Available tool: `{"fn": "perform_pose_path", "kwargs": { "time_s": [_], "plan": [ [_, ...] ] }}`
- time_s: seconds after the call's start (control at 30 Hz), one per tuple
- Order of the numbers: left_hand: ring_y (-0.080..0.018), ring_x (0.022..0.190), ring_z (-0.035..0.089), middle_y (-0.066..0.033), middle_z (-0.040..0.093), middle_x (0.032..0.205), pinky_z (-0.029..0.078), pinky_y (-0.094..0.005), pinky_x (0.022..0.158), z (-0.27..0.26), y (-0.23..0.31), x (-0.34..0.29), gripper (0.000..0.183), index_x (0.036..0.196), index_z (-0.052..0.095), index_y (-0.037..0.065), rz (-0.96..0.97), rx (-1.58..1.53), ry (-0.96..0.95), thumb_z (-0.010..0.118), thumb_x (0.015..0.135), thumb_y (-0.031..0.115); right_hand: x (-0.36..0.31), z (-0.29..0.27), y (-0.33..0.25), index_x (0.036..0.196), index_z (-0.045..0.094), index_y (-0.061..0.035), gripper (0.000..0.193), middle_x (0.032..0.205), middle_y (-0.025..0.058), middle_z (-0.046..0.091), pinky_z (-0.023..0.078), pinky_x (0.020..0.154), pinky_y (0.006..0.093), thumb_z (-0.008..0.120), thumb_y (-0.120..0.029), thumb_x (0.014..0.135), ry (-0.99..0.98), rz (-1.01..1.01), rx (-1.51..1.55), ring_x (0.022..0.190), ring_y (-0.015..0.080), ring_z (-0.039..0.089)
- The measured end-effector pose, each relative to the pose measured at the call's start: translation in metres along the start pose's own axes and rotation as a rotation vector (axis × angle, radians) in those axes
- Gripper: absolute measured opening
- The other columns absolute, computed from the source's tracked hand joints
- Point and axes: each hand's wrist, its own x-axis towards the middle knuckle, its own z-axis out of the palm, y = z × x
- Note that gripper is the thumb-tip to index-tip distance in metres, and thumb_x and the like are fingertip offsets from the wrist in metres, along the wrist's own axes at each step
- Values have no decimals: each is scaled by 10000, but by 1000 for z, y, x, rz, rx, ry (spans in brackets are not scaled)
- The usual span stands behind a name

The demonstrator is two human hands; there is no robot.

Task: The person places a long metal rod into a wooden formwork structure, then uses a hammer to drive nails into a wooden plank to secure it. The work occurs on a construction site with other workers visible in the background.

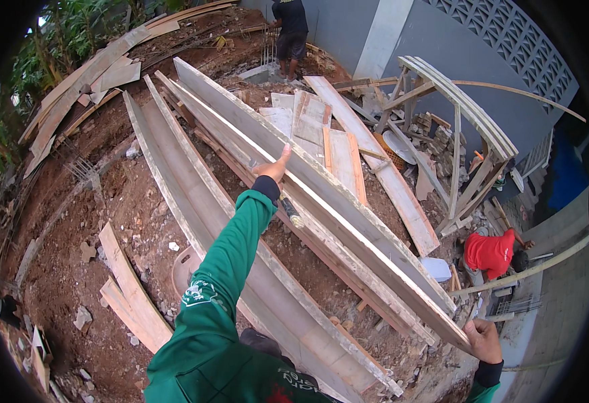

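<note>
Gripping the near end of a long grey plank (321, 195), the right hand (484, 340) had its fingers curled over the board's lower tip. That plank lay tilted across the dirt, running from the lower right up toward the far left. Farther up it, the left hand (274, 166) was spread flat with fingers open, resting on the plank's edge without closing around it; the green sleeve (230, 255) stretched out behind it. A dark-handled tool (289, 209) lay just beside that wrist. Alongside sat a long wooden trough form (193, 195) and a reddish beam (321, 258). Loose boards (130, 295) lay on the red soil (72, 262). Well apart, a person in red (490, 253) crouched near a wooden frame (455, 127), and another person (290, 33) stood by the grey wall (348, 27).
</note>
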Motion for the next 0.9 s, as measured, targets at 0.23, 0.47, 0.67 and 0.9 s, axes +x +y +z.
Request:
{"fn": "perform_pose_path", "kwargs": {
  "time_s": [0.23, 0.47, 0.67, 0.9],
  "plan": [
    [-261, 708, 572, -203, 596, 994, 474, -425, 617, 62, -9, 86, 584, 1209, 526, -76, -70, 156, -377, 578, 882, 406, 3, -22, 7, 826, 622, -10, 443, 671, 56, 605, 424, 568, 309, 741, -435, 798, -57, -167, -148, 585, 156, 546],
    [-296, 674, 618, -193, 628, 841, 515, -424, 636, 49, -85, 66, 217, 836, 608, -103, -82, -35, -161, 639, 747, 92, -17, 49, 44, 951, 689, -95, 338, 838, 180, 669, 472, 836, 456, 791, -187, 642, 113, -43, -523, 842, 378, 626],
    [-290, 670, 643, -178, 615, 822, 550, -399, 602, 7, -179, -11, 253, 908, 580, -157, 143, -263, -33, 631, 686, -46, -85, 126, 131, 1248, 623, -188, 655, 1314, 218, 531, 444, 968, 464, 702, -62, 610, 121, -122, -602, 1151, 368, 547],
    [-237, 763, 634, -159, 646, 900, 525, -353, 677, -2, -242, -206, 270, 971, 584, -104, -82, -364, -243, 635, 719, -20, -227, 205, 253, 1259, 612, -222, 702, 1316, 183, 542, 507, 843, 482, 702, -88, 576, 229, 25, -704, 1065, 386, 582]
  ]
}}
